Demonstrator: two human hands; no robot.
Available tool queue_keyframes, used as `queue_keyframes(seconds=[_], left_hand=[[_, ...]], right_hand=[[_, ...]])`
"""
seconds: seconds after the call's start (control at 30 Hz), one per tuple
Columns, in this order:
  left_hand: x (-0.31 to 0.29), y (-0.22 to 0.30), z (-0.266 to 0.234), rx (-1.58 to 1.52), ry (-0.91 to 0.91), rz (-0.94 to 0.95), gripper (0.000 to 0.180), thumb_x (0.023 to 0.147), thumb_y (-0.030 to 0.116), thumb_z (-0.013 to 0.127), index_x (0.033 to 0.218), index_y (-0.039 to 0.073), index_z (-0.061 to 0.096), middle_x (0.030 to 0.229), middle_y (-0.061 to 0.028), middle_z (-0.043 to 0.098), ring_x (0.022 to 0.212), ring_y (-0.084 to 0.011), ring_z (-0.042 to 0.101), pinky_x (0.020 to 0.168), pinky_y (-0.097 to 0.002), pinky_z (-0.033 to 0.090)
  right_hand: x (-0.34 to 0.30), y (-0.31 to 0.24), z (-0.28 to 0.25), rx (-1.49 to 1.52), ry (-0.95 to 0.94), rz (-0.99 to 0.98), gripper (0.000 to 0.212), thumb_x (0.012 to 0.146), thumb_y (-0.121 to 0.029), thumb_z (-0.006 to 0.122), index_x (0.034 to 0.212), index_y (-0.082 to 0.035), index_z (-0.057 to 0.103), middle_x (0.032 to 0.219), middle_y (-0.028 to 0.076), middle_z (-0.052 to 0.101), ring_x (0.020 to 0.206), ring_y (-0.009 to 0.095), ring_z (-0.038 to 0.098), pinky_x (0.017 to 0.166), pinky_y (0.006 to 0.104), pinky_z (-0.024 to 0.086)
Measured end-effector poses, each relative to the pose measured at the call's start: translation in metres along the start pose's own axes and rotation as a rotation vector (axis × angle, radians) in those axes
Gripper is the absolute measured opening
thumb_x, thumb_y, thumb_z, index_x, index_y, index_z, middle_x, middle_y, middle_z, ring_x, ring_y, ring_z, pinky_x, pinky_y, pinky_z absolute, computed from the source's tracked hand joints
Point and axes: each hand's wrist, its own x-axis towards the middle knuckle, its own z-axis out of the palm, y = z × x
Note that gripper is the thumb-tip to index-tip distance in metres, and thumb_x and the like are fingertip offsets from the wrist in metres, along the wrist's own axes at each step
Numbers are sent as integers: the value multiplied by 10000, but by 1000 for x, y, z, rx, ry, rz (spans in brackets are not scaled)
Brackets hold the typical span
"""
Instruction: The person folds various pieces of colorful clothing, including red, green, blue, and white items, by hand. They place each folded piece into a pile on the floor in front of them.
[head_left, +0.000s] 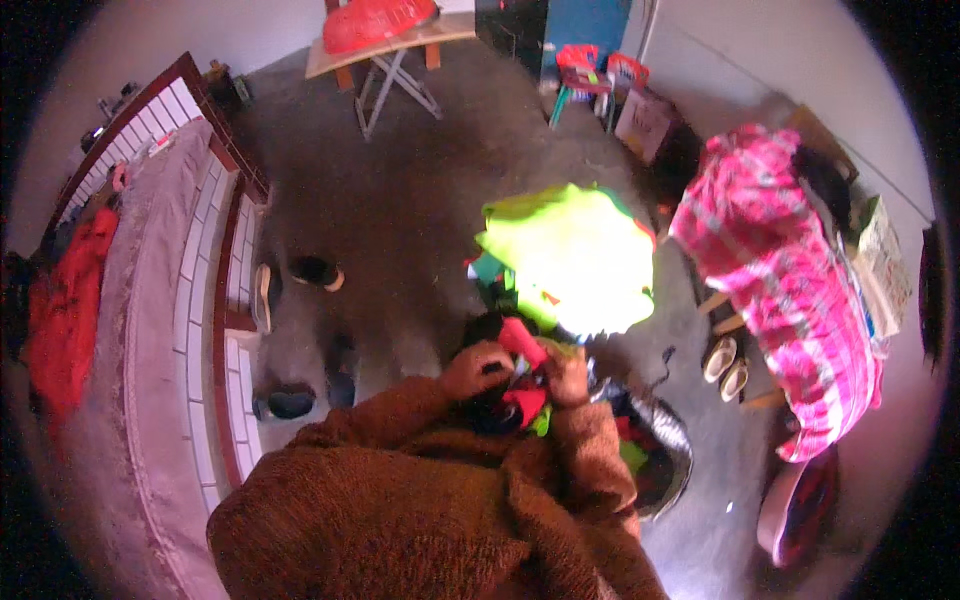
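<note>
Close in front of me, my left hand (474, 371) is curled at the left side of a small pinkish-red piece of cloth (521, 342). My right hand (567, 376) pinches the same cloth from the right, with its fingertips partly hidden. Beneath both hands lie mixed cloth pieces (524, 405) in red, black and green. A bright yellow-green cloth heap (570, 255) sits just beyond them, partly washed out by light. Beside my right forearm stands a dark round container with a shiny silvery rim (672, 430), with some green cloth inside.
On the left is a bed platform (165, 330) with a red garment (75, 310). Shoes (288, 403) lie on the floor beside it. At right, a pink checked cloth (780, 290) drapes over furniture near pale shoes (726, 367). A folding table (400, 45) bears a red basin (372, 22).
</note>
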Motion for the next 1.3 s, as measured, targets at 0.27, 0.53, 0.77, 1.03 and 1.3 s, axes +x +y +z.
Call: queue_keyframes(seconds=[0.27,0.53,0.77,1.03,1.3], left_hand=[[1,6,13,118,-309,48,288,778,323,591,904,65,609,884,-132,612,841,-327,578,726,-402,448],[-5,-7,24,146,-412,-55,432,804,445,554,1045,88,589,993,-154,607,908,-318,580,774,-399,449],[8,29,-21,-118,-265,-62,301,792,241,626,999,24,599,987,-102,622,936,-202,586,835,-323,443],[27,39,-33,-198,61,-232,496,741,243,698,1129,19,486,1104,-128,522,1053,-209,498,912,-335,390],[24,15,-11,72,73,-27,580,700,231,736,1165,17,462,1129,-135,501,1080,-243,476,945,-364,363]], right_hand=[[18,-19,-17,894,306,346,250,888,-209,527,990,14,574,932,76,616,837,144,571,778,293,463],[39,-19,24,1465,196,567,303,900,-247,448,1090,-21,514,919,83,595,758,207,586,630,306,482],[-3,37,77,1333,122,515,250,852,-242,539,993,-37,573,844,39,601,707,127,574,598,244,458],[7,11,70,1220,104,434,226,802,-211,615,948,-40,585,824,16,606,691,117,575,598,240,459],[14,-14,58,1316,40,457,198,789,-53,578,982,-11,589,905,49,625,813,134,598,721,277,495]])
